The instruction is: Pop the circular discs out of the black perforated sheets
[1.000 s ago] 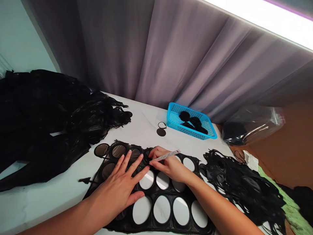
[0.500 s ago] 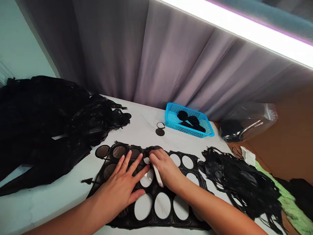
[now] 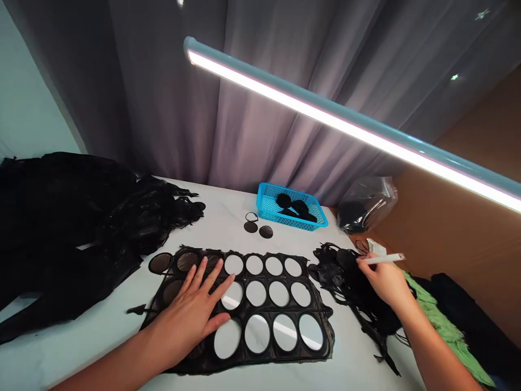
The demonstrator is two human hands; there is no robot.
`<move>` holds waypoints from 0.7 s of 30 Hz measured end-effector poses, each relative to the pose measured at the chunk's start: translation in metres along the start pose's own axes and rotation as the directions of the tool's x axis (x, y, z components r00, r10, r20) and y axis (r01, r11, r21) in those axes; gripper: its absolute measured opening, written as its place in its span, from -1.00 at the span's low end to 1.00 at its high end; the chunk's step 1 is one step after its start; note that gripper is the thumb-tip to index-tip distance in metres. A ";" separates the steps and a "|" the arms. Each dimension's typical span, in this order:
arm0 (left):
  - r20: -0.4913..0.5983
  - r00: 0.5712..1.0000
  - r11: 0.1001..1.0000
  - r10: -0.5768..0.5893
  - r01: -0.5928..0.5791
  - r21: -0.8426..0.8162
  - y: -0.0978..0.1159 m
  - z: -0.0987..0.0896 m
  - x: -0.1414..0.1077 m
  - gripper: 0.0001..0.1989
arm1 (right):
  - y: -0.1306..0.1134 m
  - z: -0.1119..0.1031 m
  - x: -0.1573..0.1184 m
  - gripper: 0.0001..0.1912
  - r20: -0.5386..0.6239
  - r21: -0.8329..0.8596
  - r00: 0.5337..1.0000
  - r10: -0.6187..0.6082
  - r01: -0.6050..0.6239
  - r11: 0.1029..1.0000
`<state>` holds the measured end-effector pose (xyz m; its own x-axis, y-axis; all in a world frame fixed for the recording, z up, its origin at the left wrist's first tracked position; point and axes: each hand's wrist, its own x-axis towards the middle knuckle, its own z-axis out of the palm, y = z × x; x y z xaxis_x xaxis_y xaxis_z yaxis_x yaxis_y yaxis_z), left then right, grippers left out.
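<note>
A black sheet [image 3: 280, 309] with rows of round holes lies on the white table. White shows through most holes, while those at the left are filled with dark discs. My left hand [image 3: 195, 304] rests flat on the sheet's left part, fingers spread. Off to the right, my right hand [image 3: 385, 279] is closed around a slim white pen-shaped tool [image 3: 385, 259]; its working tip cannot be made out. That hand is over a heap of black scraps [image 3: 334, 271], and whether it also holds a scrap is unclear. Two loose dark discs [image 3: 266, 232] and a thin black ring [image 3: 252, 216] lie beyond the sheet.
A blue basket [image 3: 264, 209] holding black pieces stands at the back. Black fabric [image 3: 73, 217] is piled at the left. Green cloth [image 3: 439, 315] and a clear plastic bag [image 3: 366, 203] are at the right. A lit tube lamp [image 3: 325, 111] hangs above.
My right hand has moved from the sheet over to the scrap heap, still holding the white tool. A second dark disc now lies beside the first, and another hole shows white. My left hand stays put.
</note>
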<state>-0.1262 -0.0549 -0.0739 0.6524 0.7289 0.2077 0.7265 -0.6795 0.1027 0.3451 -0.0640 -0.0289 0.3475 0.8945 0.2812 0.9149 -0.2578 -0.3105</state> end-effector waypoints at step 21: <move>-0.095 0.991 0.989 -0.094 0.104 0.108 -0.023 0.004 -0.044 -0.37 | -0.279 0.120 -0.040 -0.87 0.337 0.884 0.589 -0.735 0.071 0.462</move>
<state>-0.1704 -0.0709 -0.0887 0.5575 0.7785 0.2883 0.8097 -0.5866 0.0182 0.0518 0.0160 -0.0623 -0.5370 0.8389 0.0882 0.2660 0.2676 -0.9261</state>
